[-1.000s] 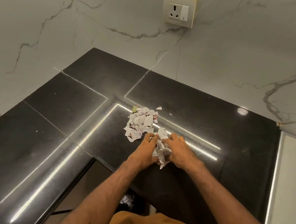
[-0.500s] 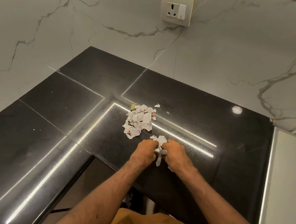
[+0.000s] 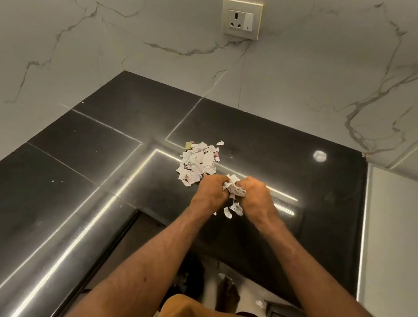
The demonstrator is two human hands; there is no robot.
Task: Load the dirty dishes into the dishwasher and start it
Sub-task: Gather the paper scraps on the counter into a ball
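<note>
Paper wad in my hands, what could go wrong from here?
Left hand and right hand both grip the paper wad near the countertop edge; loose bits under it may drop to the floor, where a scrap already lies.
The scrap pile lies loose beside the hands; a passing arm could scatter it.

The left hand (image 3: 210, 195) and right hand (image 3: 255, 194) have bunched tighter on the paper wad (image 3: 235, 189), with torn scraps (image 3: 233, 210) now beneath.
</note>
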